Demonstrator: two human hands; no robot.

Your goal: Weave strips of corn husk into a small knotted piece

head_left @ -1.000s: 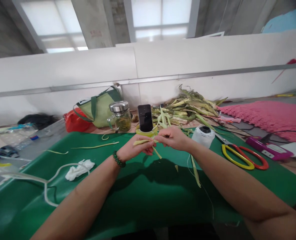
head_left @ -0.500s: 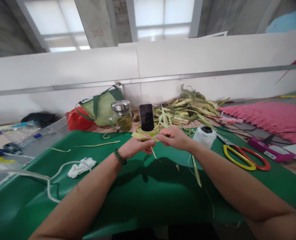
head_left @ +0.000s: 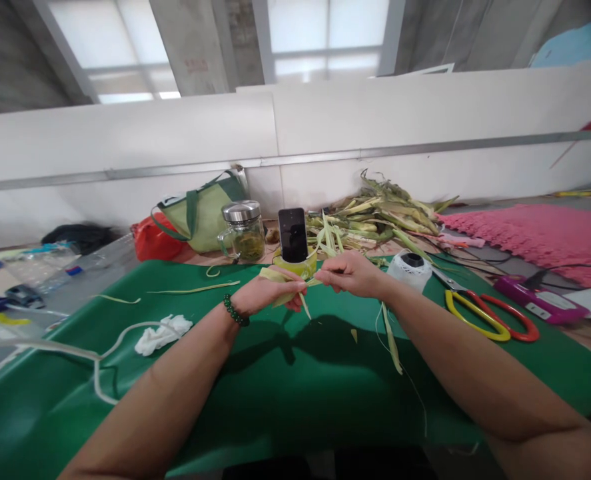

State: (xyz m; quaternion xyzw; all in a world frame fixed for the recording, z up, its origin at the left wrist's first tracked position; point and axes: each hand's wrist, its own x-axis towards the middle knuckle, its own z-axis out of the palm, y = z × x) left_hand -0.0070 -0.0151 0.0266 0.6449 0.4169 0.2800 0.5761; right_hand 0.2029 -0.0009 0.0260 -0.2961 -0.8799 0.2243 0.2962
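My left hand [head_left: 271, 293], with a green bead bracelet [head_left: 235, 311] at its wrist, is closed around a folded piece of pale green corn husk [head_left: 275, 275]. A narrow husk end [head_left: 305, 307] hangs below its fingers. To the right, my right hand [head_left: 352, 272] pinches a thin strip of the husk [head_left: 314, 282] that runs between the two hands. Both hands are held above a green mat [head_left: 295, 400]. Behind them, a phone [head_left: 292, 235] stands upright in a yellow holder [head_left: 302, 267]. The pinching fingertips are partly hidden.
A heap of husks [head_left: 390, 210] lies at the back. Scissors [head_left: 480, 310] and a white thread spool [head_left: 409, 269] are on the right, near a purple power strip [head_left: 542, 303]. A glass jar [head_left: 248, 233], a green bag [head_left: 200, 213] and crumpled tissue [head_left: 162, 335] are on the left.
My hands have drawn slightly apart, the left one a little to the left and the right one a little to the right. More of the husk strip shows between them.
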